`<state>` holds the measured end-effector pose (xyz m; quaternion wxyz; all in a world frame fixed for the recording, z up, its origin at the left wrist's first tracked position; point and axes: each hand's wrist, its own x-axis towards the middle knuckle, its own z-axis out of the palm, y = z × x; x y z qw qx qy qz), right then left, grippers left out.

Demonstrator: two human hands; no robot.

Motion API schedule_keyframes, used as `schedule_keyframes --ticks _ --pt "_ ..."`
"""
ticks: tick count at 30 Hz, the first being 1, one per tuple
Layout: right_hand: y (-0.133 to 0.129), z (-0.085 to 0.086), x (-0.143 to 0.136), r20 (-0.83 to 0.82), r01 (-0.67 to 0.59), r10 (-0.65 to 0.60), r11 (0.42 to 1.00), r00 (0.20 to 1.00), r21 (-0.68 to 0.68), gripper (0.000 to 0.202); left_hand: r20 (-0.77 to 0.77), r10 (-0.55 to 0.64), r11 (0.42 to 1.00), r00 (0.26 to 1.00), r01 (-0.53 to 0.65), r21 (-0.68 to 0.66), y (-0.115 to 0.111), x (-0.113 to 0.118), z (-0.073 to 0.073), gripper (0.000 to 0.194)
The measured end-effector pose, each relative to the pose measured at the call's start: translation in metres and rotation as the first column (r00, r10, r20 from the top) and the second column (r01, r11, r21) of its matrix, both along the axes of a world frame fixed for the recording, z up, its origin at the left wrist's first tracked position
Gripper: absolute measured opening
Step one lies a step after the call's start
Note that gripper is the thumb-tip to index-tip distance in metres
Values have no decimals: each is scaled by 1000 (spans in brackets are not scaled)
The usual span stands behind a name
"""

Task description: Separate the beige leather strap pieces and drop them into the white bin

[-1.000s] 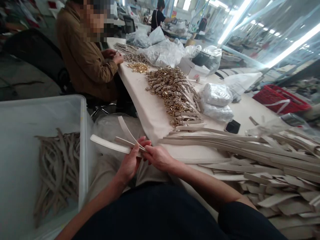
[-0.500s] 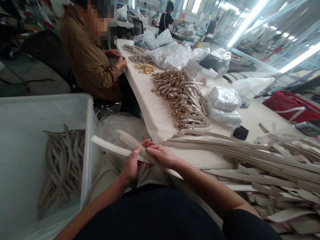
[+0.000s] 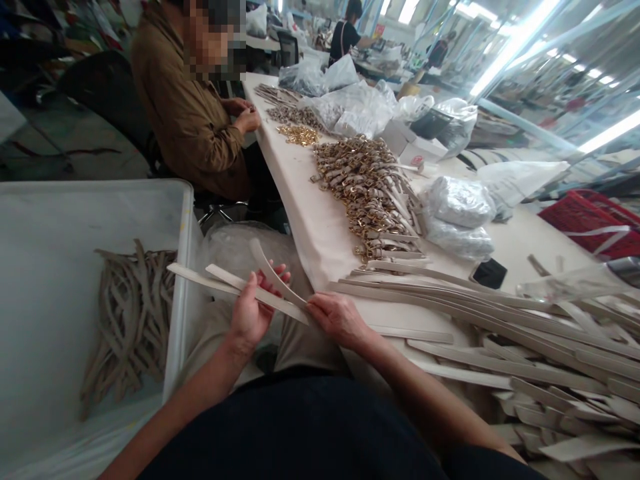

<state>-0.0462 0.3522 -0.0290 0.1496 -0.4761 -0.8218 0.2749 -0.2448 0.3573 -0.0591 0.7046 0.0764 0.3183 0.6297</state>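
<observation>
Several pale beige straps (image 3: 285,305) lie across my two hands above my lap. My left hand (image 3: 253,310) holds them from below, its thumb over two straps whose ends stick out to the left, while its fingers are partly spread under a third, curved strap (image 3: 273,272). Pinched around the straps further right is my right hand (image 3: 337,319), at the table's near edge. More long straps (image 3: 425,297) run along the table to the right. Beyond them is a heap of short straps with gold-coloured buckles (image 3: 370,190).
At the left stands a white bin (image 3: 186,227) with grey-beige strips (image 3: 133,320) inside. A person in a brown jacket (image 3: 187,127) sits at the table's (image 3: 320,233) far left. Plastic-wrapped packs (image 3: 460,207), a black object (image 3: 489,273) and a red basket (image 3: 590,217) are further right.
The straps have fanned apart, with one now curving up separately. My left hand has moved slightly left and its fingers have loosened; my right hand has moved a little right, away from it.
</observation>
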Motion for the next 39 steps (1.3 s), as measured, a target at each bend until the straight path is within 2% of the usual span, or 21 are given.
schedule_keyframes --ticks 4,8,11,13,15,17,19,21,24,27,30,34,36,39 --pt "-12 6 27 91 15 -8 997 996 -73 31 73 155 988 985 -153 -31 14 -24 11 26" --pt "-21 13 31 93 4 14 982 996 -191 33 60 175 983 983 -171 -70 11 -24 15 19" --pt "-14 20 19 -32 -65 59 958 998 -280 26 64 97 991 993 -90 -100 1 -17 16 18" --pt "-3 22 4 -113 -169 137 916 984 -363 44 29 32 999 999 -30 -45 -5 -13 17 24" --pt "8 20 -16 -146 -251 207 863 967 -439 61 -101 7 998 995 -1 57 -10 -11 18 32" --pt "17 15 -38 -179 -278 216 822 960 -497 54 -292 37 987 956 12 162 -14 -13 16 36" --pt "23 9 -60 -250 -283 171 795 953 -537 38 -445 60 975 894 42 216 -17 -16 14 37" --pt "25 5 -76 -332 -302 120 759 936 -577 40 -503 35 975 864 81 207 -20 -23 11 41" --pt "21 0 -85 -404 -322 53 702 913 -636 49 -429 6 985 903 68 156 -22 -37 10 51" --pt "13 -6 -82 -429 -304 -31 659 903 -688 53 -300 112 988 947 -73 138 -18 -56 13 58" --pt "7 -13 -77 -435 -294 -72 637 898 -712 64 -260 211 975 942 -181 132 -14 -68 12 60" --pt "5 -19 -82 -484 -329 -91 624 870 -708 76 -281 163 984 946 -134 119 -16 -59 3 61" --pt "6 -21 -89 -513 -329 -137 623 848 -710 75 -291 91 993 952 -64 101 -20 -47 -3 63" --pt "10 -23 -97 -536 -305 -187 651 823 -695 67 -293 -12 996 956 39 84 -25 -35 -9 69"
